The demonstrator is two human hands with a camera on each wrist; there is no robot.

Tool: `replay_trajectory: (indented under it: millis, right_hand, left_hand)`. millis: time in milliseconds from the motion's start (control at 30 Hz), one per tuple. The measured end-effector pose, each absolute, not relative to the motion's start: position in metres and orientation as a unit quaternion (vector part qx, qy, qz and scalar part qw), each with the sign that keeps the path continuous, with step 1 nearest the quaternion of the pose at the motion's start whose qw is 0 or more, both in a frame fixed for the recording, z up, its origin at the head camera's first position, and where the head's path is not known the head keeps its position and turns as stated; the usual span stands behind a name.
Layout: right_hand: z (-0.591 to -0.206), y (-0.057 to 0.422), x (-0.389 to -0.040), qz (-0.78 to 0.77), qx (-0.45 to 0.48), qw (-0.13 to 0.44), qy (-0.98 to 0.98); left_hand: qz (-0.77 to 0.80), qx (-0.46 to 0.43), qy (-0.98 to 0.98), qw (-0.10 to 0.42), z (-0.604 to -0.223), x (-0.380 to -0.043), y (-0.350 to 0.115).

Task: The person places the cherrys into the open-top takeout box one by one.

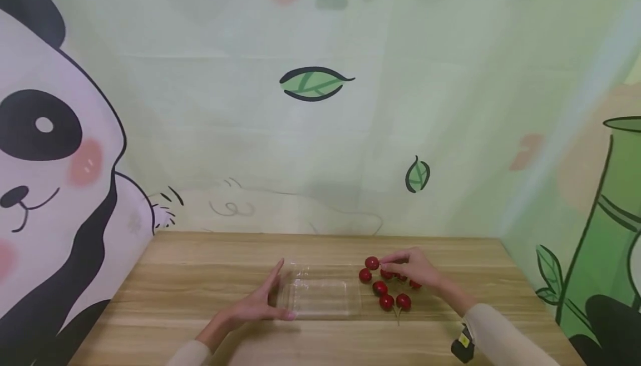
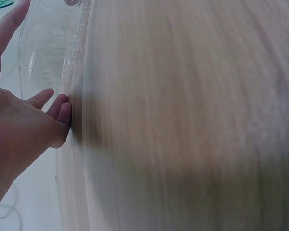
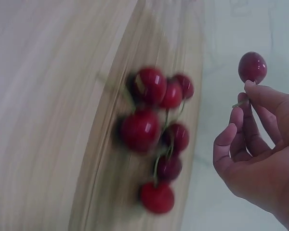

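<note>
A clear plastic container [image 1: 323,299] sits on the wooden table, looking see-through down to the wood. My left hand [image 1: 256,303] is at its left side, thumb and fingers spread along that edge; the left wrist view shows the fingers [image 2: 62,103] near the container wall. With thumb and fingertips my right hand [image 1: 414,268] pinches a dark red cherry [image 3: 253,66] by its stem, holding it above the table. Several more cherries [image 1: 386,302] with green stems lie together right of the container, some partly hidden under the right hand in the head view.
The wooden table [image 1: 200,266] reaches back to a pale green backdrop [image 1: 225,132] printed with a panda and leaves. A small black object with a yellow mark [image 1: 463,346] shows by the right sleeve.
</note>
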State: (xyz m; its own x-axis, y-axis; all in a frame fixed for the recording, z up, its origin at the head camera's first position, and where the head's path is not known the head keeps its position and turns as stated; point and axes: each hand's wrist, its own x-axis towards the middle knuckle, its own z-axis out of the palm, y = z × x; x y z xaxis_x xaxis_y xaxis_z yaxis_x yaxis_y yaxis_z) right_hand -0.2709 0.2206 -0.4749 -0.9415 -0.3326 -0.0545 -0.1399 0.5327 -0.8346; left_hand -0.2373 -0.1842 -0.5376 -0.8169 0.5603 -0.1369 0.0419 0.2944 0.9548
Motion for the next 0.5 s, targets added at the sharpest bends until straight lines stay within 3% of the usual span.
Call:
replay_trajectory:
  millis: [500]
  right_hand:
    - [-0.479, 0.161, -0.261, -0.495, -0.181, 0.156, 0.836]
  left_hand:
    - [0.564, 0.195, 0.769, 0.229, -0.541, -0.237, -0.181]
